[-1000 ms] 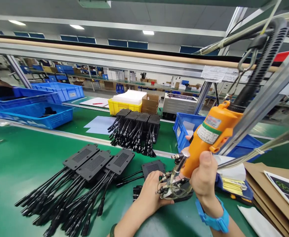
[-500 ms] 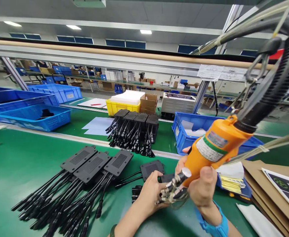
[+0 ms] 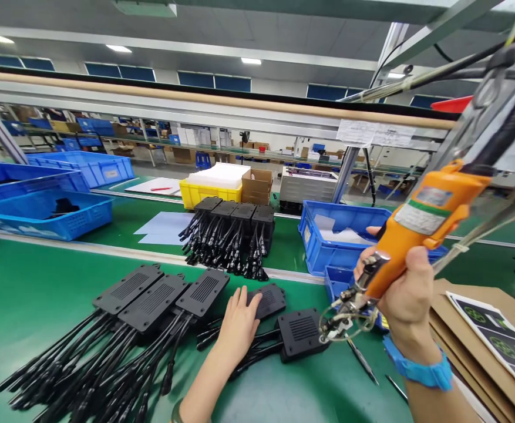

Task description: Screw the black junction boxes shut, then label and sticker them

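An orange power screwdriver (image 3: 411,229) hangs from a black hose at the right, and my right hand (image 3: 404,288) is wrapped round its body. My left hand (image 3: 238,323) has its fingers apart and lies at the near edge of a black vented box (image 3: 268,301); whether it touches the box is hard to tell. Another black box with cables (image 3: 301,335) rests on the green bench (image 3: 279,393) below the tool's tip. Left of my left hand, several black boxes (image 3: 151,302) lie in a row with their cables toward me.
More cabled boxes (image 3: 231,220) stand beyond the rail. Blue bins (image 3: 46,217) are at the left, another blue bin (image 3: 327,255) at the right. Cardboard sheets (image 3: 481,341) lie at lower right. Metal rods (image 3: 362,359) lie near the tool.
My right hand has moved right and up with the screwdriver. My left hand has moved left, away from the tool's tip, and its fingers have spread. The near black box is now uncovered.
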Demonstrator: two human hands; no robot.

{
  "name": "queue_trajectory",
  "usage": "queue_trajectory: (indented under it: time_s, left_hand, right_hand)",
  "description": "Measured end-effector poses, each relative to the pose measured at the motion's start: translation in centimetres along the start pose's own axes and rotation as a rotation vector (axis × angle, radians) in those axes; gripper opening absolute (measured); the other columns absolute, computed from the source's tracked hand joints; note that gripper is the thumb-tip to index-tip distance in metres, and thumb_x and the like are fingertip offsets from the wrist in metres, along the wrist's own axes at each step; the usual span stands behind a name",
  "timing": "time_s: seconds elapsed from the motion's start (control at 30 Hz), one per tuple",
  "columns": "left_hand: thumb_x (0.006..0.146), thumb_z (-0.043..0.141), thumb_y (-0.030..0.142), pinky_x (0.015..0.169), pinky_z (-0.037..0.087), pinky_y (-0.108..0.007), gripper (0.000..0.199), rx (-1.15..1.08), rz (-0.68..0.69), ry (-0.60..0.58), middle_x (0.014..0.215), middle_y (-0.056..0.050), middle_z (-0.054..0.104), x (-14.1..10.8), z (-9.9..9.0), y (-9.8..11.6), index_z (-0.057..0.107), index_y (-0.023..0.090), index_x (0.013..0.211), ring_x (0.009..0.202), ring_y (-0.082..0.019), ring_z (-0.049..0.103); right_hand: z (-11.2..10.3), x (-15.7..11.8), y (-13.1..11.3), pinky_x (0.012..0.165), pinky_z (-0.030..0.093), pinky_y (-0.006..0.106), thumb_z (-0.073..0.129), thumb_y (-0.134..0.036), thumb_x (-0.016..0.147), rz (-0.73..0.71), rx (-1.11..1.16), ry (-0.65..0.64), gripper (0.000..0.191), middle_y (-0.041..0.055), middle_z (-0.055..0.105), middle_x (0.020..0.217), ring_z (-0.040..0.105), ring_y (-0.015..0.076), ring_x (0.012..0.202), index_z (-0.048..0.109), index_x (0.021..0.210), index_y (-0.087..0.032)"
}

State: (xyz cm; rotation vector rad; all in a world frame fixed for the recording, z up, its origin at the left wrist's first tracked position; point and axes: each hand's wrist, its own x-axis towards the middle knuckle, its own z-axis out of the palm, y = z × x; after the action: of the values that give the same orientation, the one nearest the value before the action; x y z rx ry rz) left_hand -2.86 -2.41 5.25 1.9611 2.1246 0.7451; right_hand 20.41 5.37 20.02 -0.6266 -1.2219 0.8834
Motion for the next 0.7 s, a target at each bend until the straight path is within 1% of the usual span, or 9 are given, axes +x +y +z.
queue_trajectory:
  time_s: [0.07, 0.1, 0.13, 0.2, 0.27, 0.33, 0.43, 0.57, 0.7]
  left_hand:
    - [0.085, 0.059, 0.009, 0.109, 0.036, -0.054, 0.042, 0.013, 0.088, 0.026, 0.139, -0.015, 0.051, -0.4, 0.3, 1.2, 0.057, 0.02, 0.126, 0.134, -0.034, 0.044]
    - [0.088, 0.062, 0.016, 0.109, 0.039, -0.052, 0.04, -0.007, 0.148, 0.014, 0.138, -0.014, 0.052, -0.6, 0.4, 1.8, 0.058, 0.021, 0.127, 0.132, -0.032, 0.046]
    - [0.087, 0.068, 0.023, 0.108, 0.041, -0.05, 0.041, -0.04, 0.202, -0.018, 0.136, -0.014, 0.053, -0.8, 0.5, 2.5, 0.059, 0.022, 0.127, 0.13, -0.032, 0.048]
    - [0.075, 0.082, 0.036, 0.107, 0.043, -0.049, 0.057, -0.102, 0.264, -0.114, 0.136, -0.014, 0.053, -1.2, 0.7, 3.5, 0.062, 0.024, 0.127, 0.129, -0.034, 0.048]
    - [0.063, 0.09, 0.042, 0.106, 0.043, -0.053, 0.068, -0.112, 0.267, -0.185, 0.138, -0.016, 0.051, -1.5, 1.2, 4.0, 0.065, 0.025, 0.124, 0.13, -0.038, 0.047]
    - [0.061, 0.091, 0.041, 0.105, 0.044, -0.054, 0.065, -0.101, 0.25, -0.214, 0.136, -0.017, 0.053, -1.6, 1.8, 4.2, 0.069, 0.024, 0.119, 0.128, -0.04, 0.048]
    - [0.063, 0.09, 0.035, 0.103, 0.046, -0.051, 0.056, -0.095, 0.225, -0.214, 0.13, -0.016, 0.056, -1.6, 2.4, 4.2, 0.072, 0.023, 0.115, 0.123, -0.038, 0.052]
    - [0.066, 0.086, 0.033, 0.101, 0.046, -0.049, 0.051, -0.072, 0.216, -0.2, 0.128, -0.015, 0.056, -1.6, 2.6, 4.3, 0.072, 0.025, 0.115, 0.119, -0.037, 0.054]
    - [0.067, 0.084, 0.035, 0.099, 0.046, -0.049, 0.049, -0.057, 0.205, -0.189, 0.126, -0.013, 0.056, -1.6, 2.7, 4.4, 0.072, 0.028, 0.114, 0.114, -0.037, 0.056]
  right_hand:
    - [-0.5, -0.5, 1.2, 0.03, 0.037, 0.026, 0.052, -0.062, 0.083, 0.07, 0.02, 0.008, 0.052, 0.0005, 0.059, 0.063, 0.048, 0.0142, 0.039, 0.065, 0.106, -0.017]
    - [-0.6, -0.8, 1.7, 0.03, 0.037, 0.025, 0.052, -0.062, 0.084, 0.088, 0.026, 0.01, 0.052, 0.0003, 0.06, 0.064, 0.048, 0.0132, 0.038, 0.065, 0.105, -0.017]
    - [-0.8, -1.0, 2.3, 0.03, 0.037, 0.025, 0.051, -0.061, 0.084, 0.087, 0.025, 0.011, 0.051, 0.0001, 0.06, 0.065, 0.047, 0.0122, 0.038, 0.065, 0.105, -0.017]
    - [-0.9, -1.4, 3.2, 0.029, 0.037, 0.024, 0.051, -0.06, 0.085, 0.074, 0.023, 0.0, 0.049, -0.0001, 0.061, 0.065, 0.046, 0.0115, 0.036, 0.065, 0.105, -0.018]
    - [-0.9, -1.7, 3.9, 0.029, 0.037, 0.023, 0.052, -0.06, 0.085, 0.066, 0.015, -0.023, 0.048, -0.0002, 0.061, 0.064, 0.047, 0.0118, 0.037, 0.064, 0.105, -0.019]
    - [-0.9, -2.0, 4.2, 0.029, 0.038, 0.024, 0.053, -0.062, 0.084, 0.058, 0.009, -0.034, 0.048, -0.0008, 0.06, 0.061, 0.048, 0.0127, 0.037, 0.064, 0.104, -0.019]
    - [-0.9, -2.4, 4.4, 0.029, 0.038, 0.024, 0.054, -0.063, 0.083, 0.049, 0.008, -0.045, 0.048, -0.0013, 0.059, 0.059, 0.048, 0.0136, 0.037, 0.063, 0.104, -0.02]
    - [-1.0, -3.0, 4.5, 0.029, 0.037, 0.024, 0.054, -0.064, 0.082, 0.046, 0.018, -0.05, 0.048, -0.0007, 0.059, 0.058, 0.049, 0.0144, 0.038, 0.063, 0.098, -0.019]
    - [-1.1, -3.7, 4.9, 0.03, 0.033, 0.025, 0.052, -0.066, 0.08, 0.059, 0.076, -0.069, 0.05, -0.0003, 0.058, 0.056, 0.045, 0.0133, 0.037, 0.063, 0.093, -0.019]
